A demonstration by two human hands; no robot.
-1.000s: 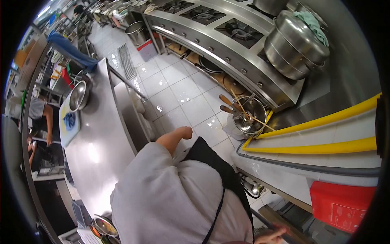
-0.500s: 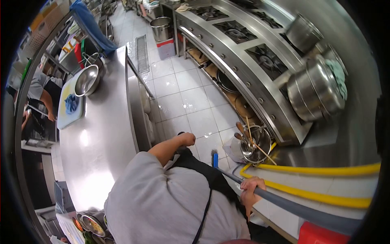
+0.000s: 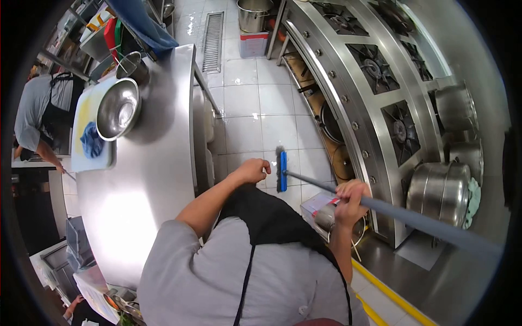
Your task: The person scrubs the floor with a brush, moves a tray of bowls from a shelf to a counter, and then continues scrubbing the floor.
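Head view: right arm (image 3: 341, 250) forward, fingers (image 3: 349, 190) around gray handle (image 3: 418, 220)

Your long, round brush pole (image 3: 413, 219) was grey, its narrow rectangular head (image 3: 284, 171) blue with dark bristles (image 3: 279, 182). Your cloth shirt (image 3: 190, 277) was plain grey, your cloth apron (image 3: 266, 217) black. The square floor tiles (image 3: 242, 100) were white, gridded by thin darker lines.

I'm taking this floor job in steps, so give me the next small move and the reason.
Probably bring the left hand across to the grey handle for steadier control: only the right hand grips it, the left looks empty, and the blue-backed brush head is out over the floor tiles.
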